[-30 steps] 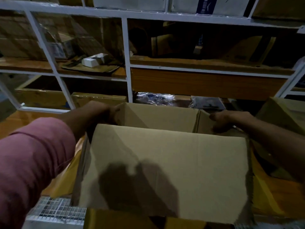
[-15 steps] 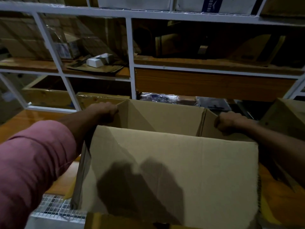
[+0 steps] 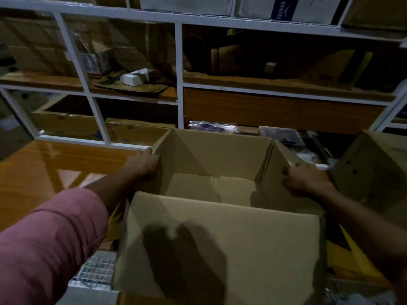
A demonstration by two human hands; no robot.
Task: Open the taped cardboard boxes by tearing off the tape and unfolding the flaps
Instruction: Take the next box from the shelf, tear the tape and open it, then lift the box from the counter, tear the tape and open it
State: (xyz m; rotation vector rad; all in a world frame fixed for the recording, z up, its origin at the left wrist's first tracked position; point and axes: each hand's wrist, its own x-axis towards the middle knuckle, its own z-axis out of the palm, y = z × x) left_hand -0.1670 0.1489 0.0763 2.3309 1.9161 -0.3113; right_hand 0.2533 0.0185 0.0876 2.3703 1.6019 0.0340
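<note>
A brown cardboard box (image 3: pixel 217 155) stands open on the wooden table, its top flaps unfolded. The near flap (image 3: pixel 220 245) tilts up toward me and covers the front of the box. Inside, the bottom flaps (image 3: pixel 211 188) show and nothing lies on them. My left hand (image 3: pixel 144 165) grips the box's left edge at the far corner. My right hand (image 3: pixel 302 178) grips the right side edge, fingers curled over it. No tape is visible on this box.
A second cardboard box (image 3: pixel 372 168) sits at the right. White metal shelving (image 3: pixel 179 75) with cartons and a small white object (image 3: pixel 134 78) stands behind. The glossy wooden table (image 3: pixel 44 168) spreads left. A metal grid (image 3: pixel 97 269) lies below left.
The box has come down and tipped away from me, so its inside bottom now shows. Both hands have kept their hold on the side edges and lowered with it.
</note>
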